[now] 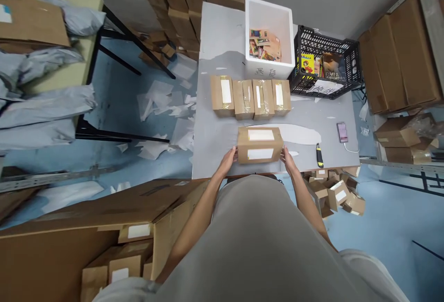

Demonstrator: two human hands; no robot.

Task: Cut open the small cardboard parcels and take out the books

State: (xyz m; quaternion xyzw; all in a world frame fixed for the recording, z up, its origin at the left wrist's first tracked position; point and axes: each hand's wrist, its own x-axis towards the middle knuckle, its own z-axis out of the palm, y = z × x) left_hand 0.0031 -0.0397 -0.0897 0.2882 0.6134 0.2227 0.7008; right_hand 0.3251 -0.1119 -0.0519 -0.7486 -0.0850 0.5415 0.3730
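Note:
A brown cardboard box (260, 144) with two white labels lies near the table's front edge. My left hand (229, 159) presses against its left end and my right hand (287, 158) against its right end, so the box is held between them. Behind it stand several smaller taped boxes (243, 99) in a row, each beside the other. A black and yellow utility knife (319, 156) lies to the right of my right hand, and a phone (342, 132) with a white cable is farther right.
At the back of the table (217, 38) stand a white foam box (268, 68) and a black crate (328, 90) holding books. A large open carton (62, 265) is at the lower left. Boxes lie on the floor at right; shelving and stacked cartons (398, 57) flank the table.

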